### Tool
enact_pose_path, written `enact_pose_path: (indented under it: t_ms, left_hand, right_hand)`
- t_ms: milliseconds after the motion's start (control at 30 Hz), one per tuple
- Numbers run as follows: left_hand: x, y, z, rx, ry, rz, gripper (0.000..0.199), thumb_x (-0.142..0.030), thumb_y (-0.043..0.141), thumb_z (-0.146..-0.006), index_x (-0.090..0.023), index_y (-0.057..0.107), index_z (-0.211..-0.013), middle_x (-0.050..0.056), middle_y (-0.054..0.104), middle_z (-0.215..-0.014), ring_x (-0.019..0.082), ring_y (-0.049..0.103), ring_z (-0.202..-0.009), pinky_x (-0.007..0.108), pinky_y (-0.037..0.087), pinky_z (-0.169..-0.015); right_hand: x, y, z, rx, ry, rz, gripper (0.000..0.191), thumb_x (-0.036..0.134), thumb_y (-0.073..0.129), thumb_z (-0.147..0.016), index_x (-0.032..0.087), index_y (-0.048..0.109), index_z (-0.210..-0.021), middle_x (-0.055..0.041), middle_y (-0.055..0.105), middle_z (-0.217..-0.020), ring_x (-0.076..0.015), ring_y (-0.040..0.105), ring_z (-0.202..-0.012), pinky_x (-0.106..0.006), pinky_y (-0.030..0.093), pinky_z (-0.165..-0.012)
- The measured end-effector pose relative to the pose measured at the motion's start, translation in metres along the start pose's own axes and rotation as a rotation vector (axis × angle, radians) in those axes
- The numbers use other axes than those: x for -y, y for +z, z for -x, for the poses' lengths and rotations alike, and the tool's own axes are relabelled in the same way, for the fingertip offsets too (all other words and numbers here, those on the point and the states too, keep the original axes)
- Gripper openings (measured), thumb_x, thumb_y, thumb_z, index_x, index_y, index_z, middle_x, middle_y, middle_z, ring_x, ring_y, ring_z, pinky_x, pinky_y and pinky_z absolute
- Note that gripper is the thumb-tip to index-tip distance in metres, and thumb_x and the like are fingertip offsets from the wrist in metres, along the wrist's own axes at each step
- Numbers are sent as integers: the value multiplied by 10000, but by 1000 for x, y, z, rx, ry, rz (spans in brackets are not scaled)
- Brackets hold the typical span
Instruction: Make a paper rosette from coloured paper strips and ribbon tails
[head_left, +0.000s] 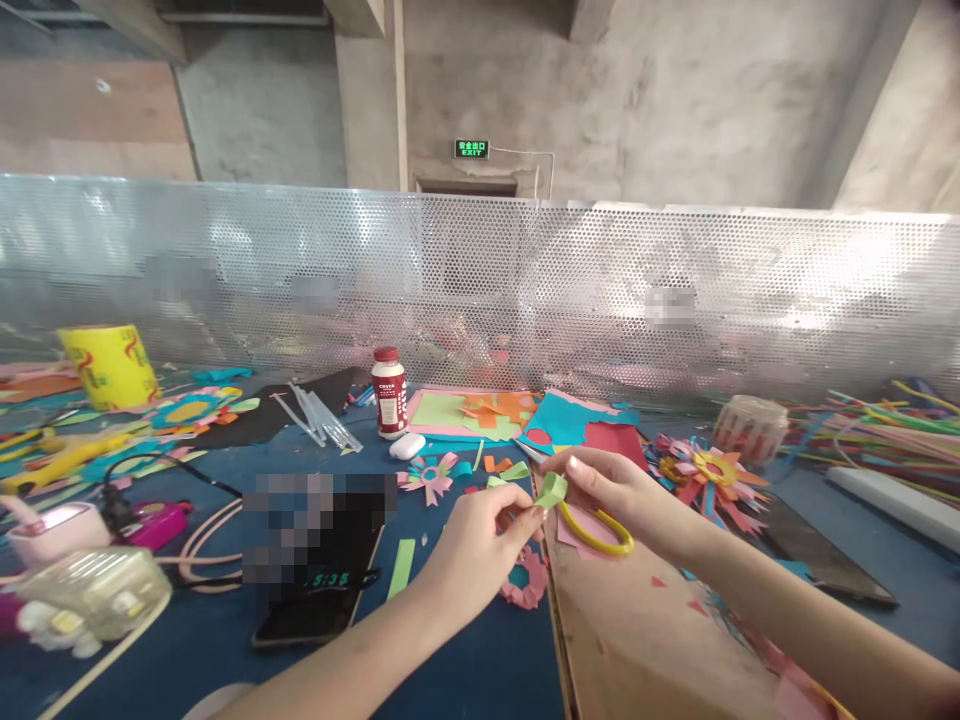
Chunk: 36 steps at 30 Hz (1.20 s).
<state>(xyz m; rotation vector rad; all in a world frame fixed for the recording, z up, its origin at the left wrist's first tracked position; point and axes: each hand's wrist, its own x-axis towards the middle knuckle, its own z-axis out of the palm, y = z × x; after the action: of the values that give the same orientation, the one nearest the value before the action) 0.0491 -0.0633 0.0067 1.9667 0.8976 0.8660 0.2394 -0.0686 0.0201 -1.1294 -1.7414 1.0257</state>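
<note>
Between the thumb and fingers of my left hand (484, 545) is a light green paper strip (553, 491), bent into a small loop. My right hand (611, 485) is close on the right with curled fingers, at the loop's upper right side. Yellow-handled scissors (600, 535) sit in that right hand, handle below the palm and blades pointing away to the upper left; the fingers hide their middle. Under my hands lies a pink paper ring (525, 580) with a scalloped edge. Behind them is a pink, blue and green paper flower (431, 477).
Coloured paper sheets (570, 418), a red-capped bottle (388, 393) and a white earbud case (407, 446) stand or lie farther back. A phone (322, 580) lies left, near cables and a yellow tape roll (110, 367). A brown board (645, 630) lies right; a perforated metal screen (480, 280) borders the table.
</note>
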Motion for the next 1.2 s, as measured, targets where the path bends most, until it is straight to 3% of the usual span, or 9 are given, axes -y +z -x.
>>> enact_pose_path:
  t_ms: [100, 267, 367, 467, 567, 700, 933, 1200]
  left_hand:
    - [5, 1, -1, -37, 5, -11, 220, -296, 444, -848, -160, 580, -740, 13, 613, -693, 139, 537, -607, 229, 380, -548]
    - [13, 0, -4, -93, 52, -129, 211, -275, 452, -847, -157, 589, -740, -1, 595, -634, 134, 517, -564, 224, 373, -533]
    - [15, -3, -6, -128, 106, -332, 220, -245, 439, -864, -154, 597, -741, 10, 615, -641, 141, 541, -570, 236, 404, -560]
    - [14, -10, -5, -203, 215, -698, 230, -175, 416, -882, -149, 613, -765, 37, 641, -721, 175, 597, -670, 279, 440, -654]
    - [12, -16, -2, -239, 295, -986, 221, -111, 415, -882, -149, 625, -827, 61, 660, -815, 223, 626, -798, 326, 457, -726]
    - [12, -20, -1, -216, 341, -1089, 189, -77, 461, -860, -152, 633, -879, 56, 676, -823, 214, 644, -796, 359, 468, -809]
    - [14, -20, -7, -196, 136, -1177, 333, -70, 499, -835, -148, 557, -1153, 100, 686, -983, 263, 631, -946, 335, 506, -713]
    - [19, -27, -12, -153, 15, -1211, 175, -77, 521, -818, -97, 667, -912, 166, 682, -910, 332, 619, -921, 420, 499, -706]
  right_hand:
    - [5, -2, -1, -9, -112, 329, 372, 451, 625, -762, 215, 594, -1048, -46, 595, -945, -193, 548, -859, -347, 435, -781]
    - [4, 6, -6, -76, -212, 570, 267, 407, 568, -819, 252, 640, -1024, -48, 628, -884, -216, 562, -870, -388, 445, -810]
    - [2, 7, -9, -69, -261, 581, 318, 398, 549, -836, 249, 616, -1110, -70, 628, -1012, -230, 551, -957, -408, 434, -855]
    - [1, 5, -12, -28, -223, 497, 353, 409, 539, -844, 242, 598, -1149, -77, 622, -1091, -235, 551, -1007, -430, 415, -905]
    - [1, 6, -16, 22, -153, 318, 342, 425, 491, -868, 229, 616, -1119, -72, 645, -1068, -221, 583, -987, -408, 431, -898]
    - [0, 8, -22, 9, -115, 261, 296, 416, 548, -827, 203, 661, -999, -51, 674, -957, -196, 615, -879, -364, 474, -815]
    - [-20, -1, -33, -85, -136, 460, 234, 352, 558, -816, 225, 670, -977, -43, 662, -938, -170, 579, -785, -333, 450, -745]
    - [-73, -15, -57, -48, -108, 586, 169, 295, 611, -759, 217, 716, -865, -47, 638, -839, -202, 571, -779, -346, 443, -776]
